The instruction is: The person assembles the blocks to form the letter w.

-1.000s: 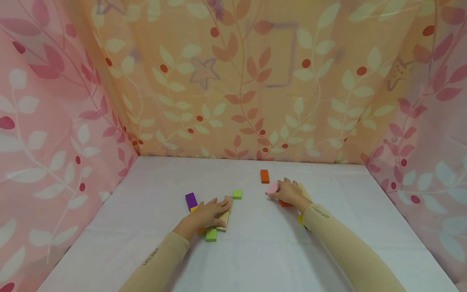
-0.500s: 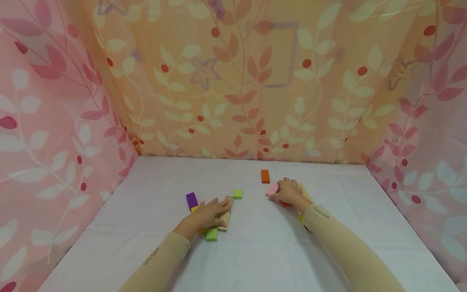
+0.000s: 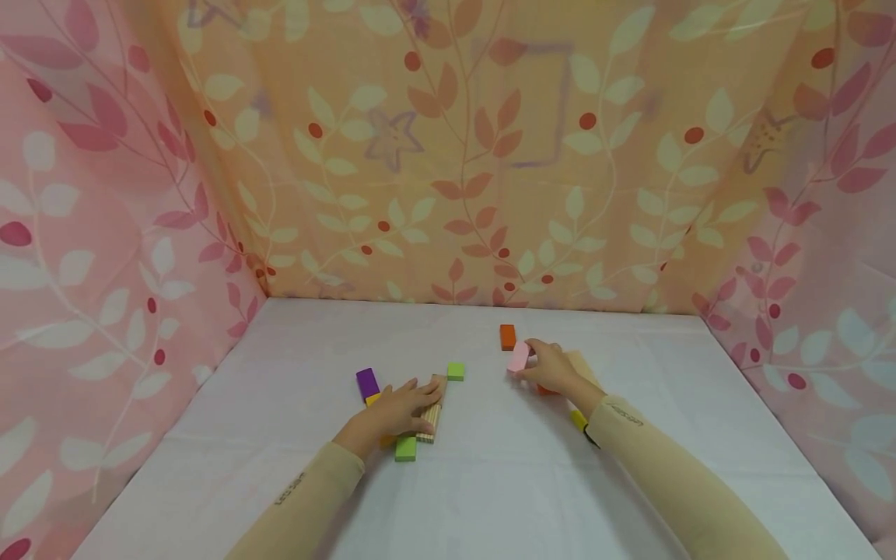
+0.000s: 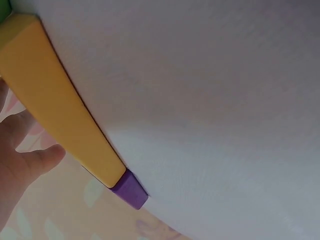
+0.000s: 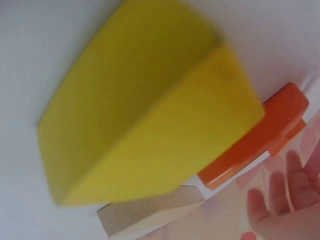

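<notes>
My right hand (image 3: pixel 558 369) pinches a pink block (image 3: pixel 519 358) between thumb and fingers, its broad face turned toward me. An orange-red block (image 5: pixel 255 135), a plain wooden block (image 5: pixel 155 212) and a yellow block (image 5: pixel 150 125) lie under and beside that hand and wrist. The left hand (image 3: pixel 392 412) rests over a row of blocks, with fingers spread across a striped wooden piece (image 3: pixel 429 424). Beneath it runs a long yellow-orange block (image 4: pixel 65 100), with a purple block (image 4: pixel 131 191) at its far end. A green block (image 3: pixel 406 449) sits at the near end.
A second green block (image 3: pixel 456 372) stands at the far end of the wooden row. Farther back lies another orange block (image 3: pixel 507 337), close to the pink one. Flowered cloth (image 3: pixel 462 155) walls enclose the white table (image 3: pixel 483 498) at the back and sides.
The right hand has tipped the pink block more upright and shifted it slightly away from me, nearer the back orange block. More of the yellow block shows by that wrist. The left hand stays put.
</notes>
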The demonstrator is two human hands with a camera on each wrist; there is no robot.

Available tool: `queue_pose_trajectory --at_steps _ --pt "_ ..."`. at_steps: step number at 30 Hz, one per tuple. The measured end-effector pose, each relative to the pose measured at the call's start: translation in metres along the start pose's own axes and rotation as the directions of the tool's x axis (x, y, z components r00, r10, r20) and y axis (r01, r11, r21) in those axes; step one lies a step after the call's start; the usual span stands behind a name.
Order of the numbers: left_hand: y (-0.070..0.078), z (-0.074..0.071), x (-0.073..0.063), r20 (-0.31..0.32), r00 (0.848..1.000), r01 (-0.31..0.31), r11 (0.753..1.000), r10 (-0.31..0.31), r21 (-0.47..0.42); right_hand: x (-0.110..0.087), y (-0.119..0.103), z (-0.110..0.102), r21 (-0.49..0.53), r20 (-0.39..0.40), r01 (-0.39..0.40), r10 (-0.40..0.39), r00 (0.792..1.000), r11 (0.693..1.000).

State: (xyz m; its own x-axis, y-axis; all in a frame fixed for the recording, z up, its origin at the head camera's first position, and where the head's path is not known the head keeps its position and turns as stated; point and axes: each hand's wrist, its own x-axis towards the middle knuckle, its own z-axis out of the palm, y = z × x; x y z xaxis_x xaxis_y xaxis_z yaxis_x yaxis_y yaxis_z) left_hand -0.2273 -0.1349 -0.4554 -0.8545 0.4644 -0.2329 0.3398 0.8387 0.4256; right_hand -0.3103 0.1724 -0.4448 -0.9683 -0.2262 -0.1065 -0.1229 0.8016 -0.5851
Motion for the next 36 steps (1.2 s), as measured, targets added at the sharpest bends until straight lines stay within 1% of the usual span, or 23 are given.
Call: queue_pose_trajectory --at_steps 5,11,14,17,20,22,25,27,31,36 --pt "0.0 0.001 -0.001 -0.002 1.0 0.0 1.0 0.0 -0.007 -0.005 -0.005 0.002 0.11 0.051 -0.009 0.004 0.999 0.994" --pt "0.0 0.0 -0.001 -0.005 1.0 -0.004 1.0 0.004 -0.009 -0.01 -0.014 0.004 0.239 0.097 -0.048 0.025 0.995 0.97" --pt "0.0 -0.001 -0.001 -0.005 1.0 -0.004 1.0 0.004 -0.014 -0.013 -0.018 0.005 0.31 0.109 -0.037 0.004 0.994 0.95" --pt "0.0 -0.001 -0.001 -0.003 1.0 -0.007 1.0 0.007 -0.02 -0.013 -0.019 0.008 0.393 0.125 -0.011 -0.041 0.991 0.92" --pt "0.0 -0.001 0.0 0.001 1.0 -0.012 1.0 0.012 -0.004 -0.012 -0.02 0.012 0.446 0.152 0.003 -0.079 0.985 0.895" --pt "0.0 -0.001 0.0 -0.001 1.0 -0.017 1.0 0.017 0.008 -0.011 -0.02 0.015 0.457 0.169 0.005 -0.092 0.981 0.89" --pt "0.0 -0.001 0.0 0.0 1.0 -0.02 1.0 0.02 0.024 -0.011 -0.021 0.019 0.454 0.192 0.002 -0.1 0.976 0.891" --pt "-0.001 0.0 0.0 -0.001 1.0 -0.016 1.0 0.016 0.016 -0.011 -0.022 0.022 0.447 0.203 0.003 -0.105 0.974 0.894" --pt "-0.001 0.0 0.001 0.0 1.0 -0.008 1.0 0.008 0.008 -0.013 -0.027 0.027 0.424 0.224 -0.011 -0.093 0.97 0.906" --pt "-0.001 -0.001 0.0 0.004 1.0 -0.005 1.0 0.005 0.018 -0.017 -0.035 0.032 0.373 0.25 -0.028 -0.072 0.965 0.927"
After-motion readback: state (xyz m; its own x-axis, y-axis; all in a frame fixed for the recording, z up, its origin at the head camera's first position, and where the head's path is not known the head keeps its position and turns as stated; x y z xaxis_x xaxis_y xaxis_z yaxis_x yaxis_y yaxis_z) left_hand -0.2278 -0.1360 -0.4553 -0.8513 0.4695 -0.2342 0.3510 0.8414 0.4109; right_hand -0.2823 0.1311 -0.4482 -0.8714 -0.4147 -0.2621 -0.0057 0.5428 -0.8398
